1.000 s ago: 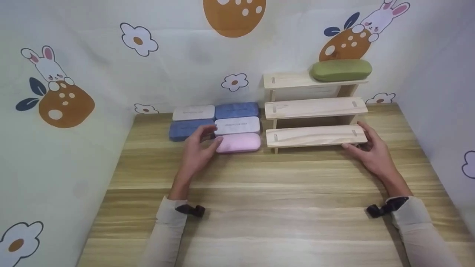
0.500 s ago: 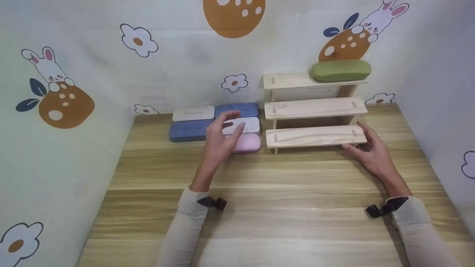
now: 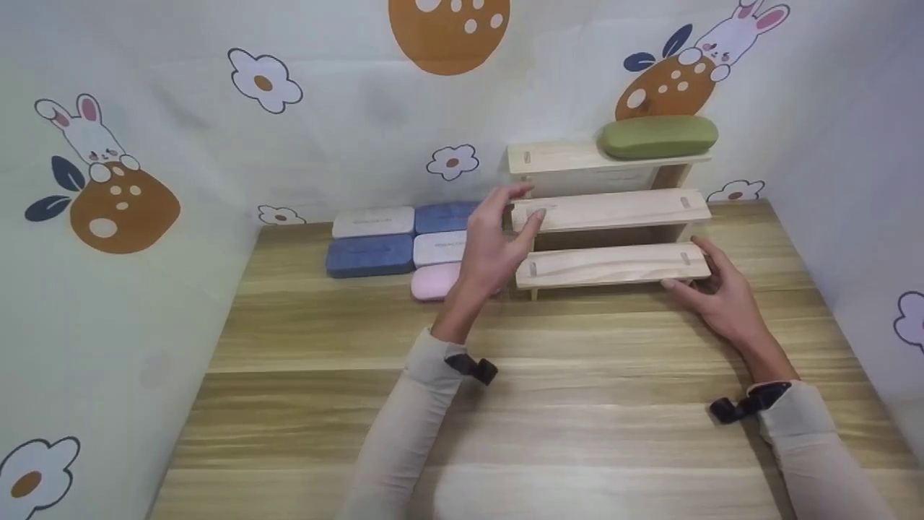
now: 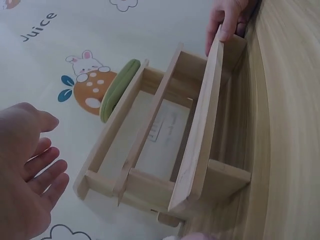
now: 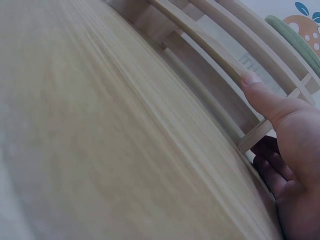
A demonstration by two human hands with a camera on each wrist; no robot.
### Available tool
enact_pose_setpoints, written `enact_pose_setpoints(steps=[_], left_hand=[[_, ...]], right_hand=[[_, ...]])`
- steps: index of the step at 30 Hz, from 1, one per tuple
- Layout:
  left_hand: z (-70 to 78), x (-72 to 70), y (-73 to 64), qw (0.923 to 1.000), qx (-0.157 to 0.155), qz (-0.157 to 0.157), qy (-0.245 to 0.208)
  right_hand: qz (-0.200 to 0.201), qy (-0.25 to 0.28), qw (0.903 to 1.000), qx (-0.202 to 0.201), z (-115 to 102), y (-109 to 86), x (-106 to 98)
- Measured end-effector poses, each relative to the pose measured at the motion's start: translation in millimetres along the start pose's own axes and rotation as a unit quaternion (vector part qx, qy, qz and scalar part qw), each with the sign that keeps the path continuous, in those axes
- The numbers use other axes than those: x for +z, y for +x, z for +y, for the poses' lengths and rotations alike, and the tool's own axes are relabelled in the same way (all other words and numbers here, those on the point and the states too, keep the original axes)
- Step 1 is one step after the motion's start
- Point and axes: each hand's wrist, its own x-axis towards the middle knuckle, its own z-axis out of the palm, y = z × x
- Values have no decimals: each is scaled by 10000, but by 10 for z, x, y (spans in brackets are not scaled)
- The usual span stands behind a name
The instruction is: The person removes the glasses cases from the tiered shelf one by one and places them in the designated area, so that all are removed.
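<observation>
A three-tier wooden rack (image 3: 613, 264) stands near the back wall, with a green glasses case (image 3: 658, 137) on the right of its top tier. My right hand (image 3: 725, 303) grips the right end of the lowest tier, thumb on the front edge; in the right wrist view its fingers lie round the end leg. My left hand (image 3: 491, 242) hovers in front of the rack's left end. From the left wrist camera, that hand (image 4: 30, 170) appears apart from the wood, fingers loosely bent, nothing in them.
Left of the rack lie a pink case (image 3: 433, 282), two blue cases (image 3: 369, 255) and two white cases (image 3: 374, 221), set close together and partly covered by my left hand. Patterned walls (image 3: 346, 144) enclose the wooden tabletop (image 3: 563, 404) at back and sides.
My left hand has moved right, from beside the pink case across the white and blue ones to the rack's left end. My right hand has kept its grip on the rack.
</observation>
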Motion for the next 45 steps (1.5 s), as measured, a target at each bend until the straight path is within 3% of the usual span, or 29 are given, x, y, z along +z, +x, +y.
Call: enact_pose_setpoints(steps=[14, 20, 25, 31, 35, 41, 45], left_hand=[[129, 547, 420, 9986, 307, -81, 415], [104, 670, 592, 9982, 122, -324, 497], [89, 770, 714, 9985, 44, -311, 454], [155, 902, 840, 9982, -61, -457, 392], [178, 973, 890, 9969, -232, -534, 522], [224, 1007, 936, 9894, -735, -714, 1026], [275, 1076, 992, 9863, -844, -754, 1201]], right_hand=[[47, 223, 9997, -14, 15, 17, -19], [60, 311, 9995, -15, 27, 26, -9], [79, 321, 9994, -41, 36, 36, -9], [104, 339, 9994, -44, 28, 30, -6], [75, 324, 9994, -86, 39, 24, 30], [39, 323, 9994, -126, 52, 31, 67], [88, 324, 9993, -146, 51, 21, 28]])
